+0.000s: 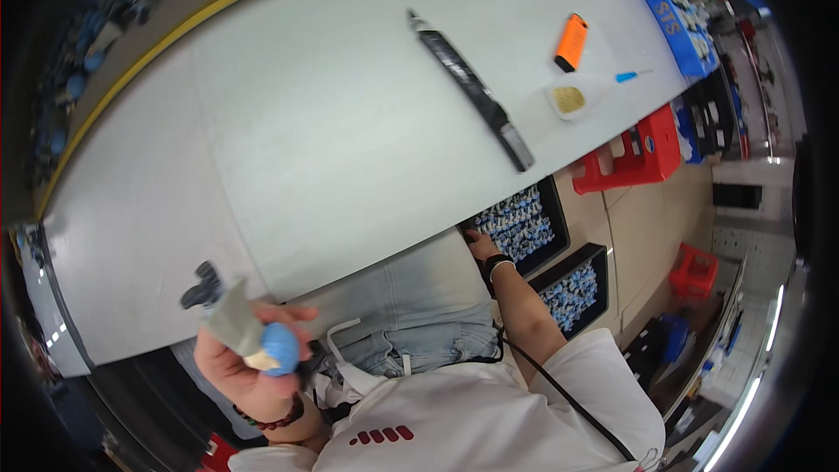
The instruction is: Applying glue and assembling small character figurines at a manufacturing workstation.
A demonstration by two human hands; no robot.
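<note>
My left hand (249,376), at the lower left off the table's near edge, is closed around a small figurine (234,325). The figurine has a blue head, a grey-green cloak and dark boots, and it lies tilted with the boots toward the table. Down on the right, my right hand (479,246) reaches below the table edge to the near left corner of a black tray (559,232). Rows of small blue and white figures (523,225) fill that tray. The right fingers are small and partly hidden, so their grip is unclear.
On the white table (315,122) lie a long black tool (468,83), an orange-and-black box cutter (572,42), a small dish (568,102) and a thin blue-handled tool (627,76). A second tray (601,284), red stools (642,157) and a blue bin (669,22) stand right.
</note>
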